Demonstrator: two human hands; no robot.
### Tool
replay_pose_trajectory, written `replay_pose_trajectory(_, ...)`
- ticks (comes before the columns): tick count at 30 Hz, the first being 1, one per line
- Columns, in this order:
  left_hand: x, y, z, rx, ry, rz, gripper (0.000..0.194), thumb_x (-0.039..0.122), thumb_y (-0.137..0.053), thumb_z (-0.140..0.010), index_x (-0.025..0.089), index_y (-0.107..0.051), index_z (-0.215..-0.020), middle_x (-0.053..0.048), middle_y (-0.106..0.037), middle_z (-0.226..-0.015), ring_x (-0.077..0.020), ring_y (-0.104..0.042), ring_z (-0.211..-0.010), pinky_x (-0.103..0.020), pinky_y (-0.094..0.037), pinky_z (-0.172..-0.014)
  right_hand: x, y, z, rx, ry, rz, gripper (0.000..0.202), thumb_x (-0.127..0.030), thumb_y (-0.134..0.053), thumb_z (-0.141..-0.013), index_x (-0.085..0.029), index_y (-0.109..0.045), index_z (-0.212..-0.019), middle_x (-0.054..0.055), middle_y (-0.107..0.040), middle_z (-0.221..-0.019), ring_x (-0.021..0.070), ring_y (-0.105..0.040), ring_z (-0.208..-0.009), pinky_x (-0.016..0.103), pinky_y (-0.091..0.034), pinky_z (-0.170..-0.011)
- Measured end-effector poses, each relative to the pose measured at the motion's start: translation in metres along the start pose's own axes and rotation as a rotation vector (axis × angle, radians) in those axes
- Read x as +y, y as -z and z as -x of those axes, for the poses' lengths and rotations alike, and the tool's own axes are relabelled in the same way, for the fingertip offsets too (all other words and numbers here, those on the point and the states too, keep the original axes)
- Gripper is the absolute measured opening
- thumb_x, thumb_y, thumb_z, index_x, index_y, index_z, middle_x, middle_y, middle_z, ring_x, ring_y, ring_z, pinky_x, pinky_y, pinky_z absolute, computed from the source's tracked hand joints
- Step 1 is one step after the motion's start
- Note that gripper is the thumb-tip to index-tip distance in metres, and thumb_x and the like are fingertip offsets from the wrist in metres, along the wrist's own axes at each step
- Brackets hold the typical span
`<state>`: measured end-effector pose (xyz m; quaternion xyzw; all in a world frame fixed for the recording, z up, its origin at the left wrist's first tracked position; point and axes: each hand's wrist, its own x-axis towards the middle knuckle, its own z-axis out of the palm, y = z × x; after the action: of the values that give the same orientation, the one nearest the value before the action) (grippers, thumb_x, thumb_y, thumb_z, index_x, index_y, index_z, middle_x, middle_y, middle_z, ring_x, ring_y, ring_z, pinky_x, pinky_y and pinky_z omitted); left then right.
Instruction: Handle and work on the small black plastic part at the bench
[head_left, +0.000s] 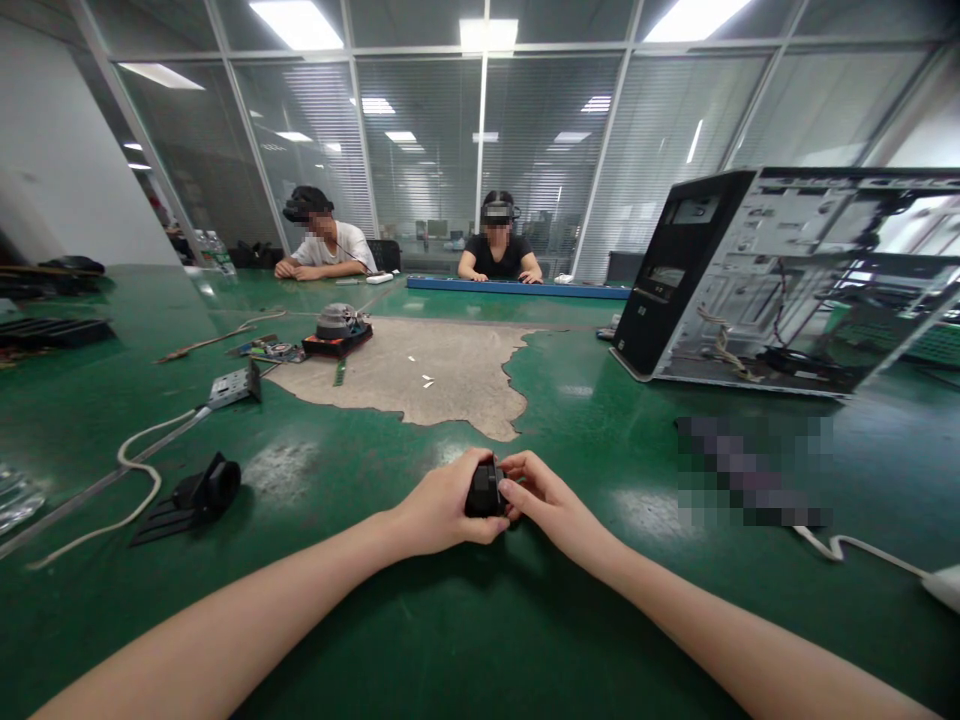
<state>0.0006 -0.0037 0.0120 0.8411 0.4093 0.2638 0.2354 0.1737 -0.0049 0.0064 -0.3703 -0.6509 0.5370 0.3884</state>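
A small black object [485, 488] is between my two hands, just above the green tabletop [450, 620] near the middle. My left hand [446, 503] wraps round its left side, thumb and fingers closed on it. From the right, my right hand [547, 497] pinches its edge with thumb and forefinger. What exactly the object is cannot be made out. Beyond the hands lies a bare grey-brown patch [442, 375] in the table surface, with small white scraps on it.
An open computer case [652, 280] stands at the right. A blurred-out item [750, 470] with a white cable lies before it. On the left are a black bracket-like part [199, 495], a metal piece [234, 387] and a heatsink fan [341, 325]. Two people sit across the table.
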Motion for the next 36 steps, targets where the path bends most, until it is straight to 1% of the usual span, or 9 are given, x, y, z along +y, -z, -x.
replay_pose_trajectory(3,-0.0003,-0.0004,-0.0002,0.003,-0.001,0.011,0.055,0.032,-0.062,-0.065,0.019,-0.035,-0.111,-0.005,-0.057,-0.096,-0.0224,-0.057,-0.083,-0.032,-0.044,-0.073,-0.0023,0.0008,0.0019,-0.039,-0.008,-0.014,0.029,-0.042,-0.055,-0.075,-0.020,-0.045,-0.092,0.000,-0.050,-0.083,0.0101,-0.052,-0.062,0.027,-0.043,-0.059)
replay_pose_trajectory(7,-0.0008,-0.0003,-0.0007,0.014,-0.009,0.043,0.053,0.031,-0.060,-0.067,0.019,-0.034,-0.112,-0.005,-0.056,-0.097,-0.0215,-0.057,-0.082,-0.031,-0.044,-0.072,-0.0048,0.0014,0.0033,-0.029,0.049,-0.030,0.028,-0.038,-0.060,-0.073,-0.021,-0.047,-0.092,0.001,-0.053,-0.087,0.0143,-0.053,-0.079,0.028,-0.043,-0.068)
replay_pose_trajectory(13,0.0001,0.0005,-0.0003,0.001,-0.015,0.001,0.057,0.030,-0.063,-0.064,0.019,-0.035,-0.112,-0.006,-0.056,-0.098,-0.0226,-0.056,-0.084,-0.033,-0.044,-0.074,-0.0009,0.0004,0.0007,0.021,0.031,-0.032,0.024,-0.039,-0.057,-0.075,-0.020,-0.047,-0.087,0.000,-0.052,-0.083,0.0125,-0.052,-0.071,0.027,-0.043,-0.062)
replay_pose_trajectory(17,0.0012,-0.0002,0.0001,-0.002,-0.010,-0.027,0.058,0.030,-0.063,-0.062,0.019,-0.035,-0.113,-0.006,-0.056,-0.099,-0.0236,-0.056,-0.086,-0.033,-0.044,-0.075,-0.0006,0.0004,0.0020,-0.010,0.015,-0.022,0.026,-0.040,-0.055,-0.076,-0.020,-0.047,-0.091,0.000,-0.051,-0.084,0.0129,-0.052,-0.073,0.027,-0.044,-0.063)
replay_pose_trajectory(22,0.0018,-0.0005,-0.0001,0.009,-0.009,-0.037,0.059,0.029,-0.064,-0.062,0.019,-0.035,-0.112,-0.006,-0.056,-0.099,-0.0237,-0.056,-0.086,-0.033,-0.044,-0.075,-0.0026,0.0010,0.0048,-0.040,0.075,-0.039,0.022,-0.035,-0.056,-0.077,-0.020,-0.048,-0.091,0.000,-0.052,-0.086,0.0138,-0.052,-0.079,0.027,-0.043,-0.068)
replay_pose_trajectory(27,0.0003,-0.0003,-0.0009,0.010,-0.017,0.019,0.058,0.028,-0.063,-0.063,0.019,-0.035,-0.113,-0.006,-0.055,-0.102,-0.0227,-0.056,-0.089,-0.033,-0.044,-0.077,-0.0026,0.0007,0.0019,0.012,0.046,-0.035,0.020,-0.037,-0.053,-0.078,-0.020,-0.049,-0.087,-0.001,-0.051,-0.078,0.0105,-0.050,-0.065,0.025,-0.042,-0.060)
replay_pose_trajectory(30,-0.0007,-0.0001,-0.0012,0.006,-0.008,0.035,0.057,0.029,-0.062,-0.064,0.019,-0.035,-0.113,-0.006,-0.056,-0.101,-0.0225,-0.056,-0.087,-0.033,-0.044,-0.077,-0.0040,-0.0005,-0.0004,0.031,0.015,-0.032,0.025,-0.040,-0.055,-0.076,-0.020,-0.048,-0.089,-0.001,-0.051,-0.081,0.0098,-0.050,-0.063,0.025,-0.043,-0.059)
replay_pose_trajectory(33,-0.0011,0.0001,-0.0011,0.001,0.000,0.040,0.056,0.029,-0.062,-0.064,0.020,-0.035,-0.112,-0.005,-0.056,-0.099,-0.0223,-0.056,-0.086,-0.033,-0.044,-0.076,-0.0054,-0.0018,0.0002,0.033,-0.006,-0.032,0.028,-0.041,-0.055,-0.075,-0.020,-0.048,-0.091,0.000,-0.050,-0.084,0.0111,-0.051,-0.065,0.027,-0.044,-0.059)
replay_pose_trajectory(36,-0.0013,-0.0001,-0.0012,0.005,0.001,0.050,0.056,0.029,-0.062,-0.064,0.020,-0.035,-0.113,-0.005,-0.056,-0.098,-0.0217,-0.056,-0.084,-0.032,-0.044,-0.075,-0.0060,-0.0026,0.0035,0.023,0.055,0.005,0.023,-0.035,-0.055,-0.076,-0.021,-0.048,-0.093,0.002,-0.051,-0.087,0.0146,-0.052,-0.078,0.028,-0.045,-0.065)
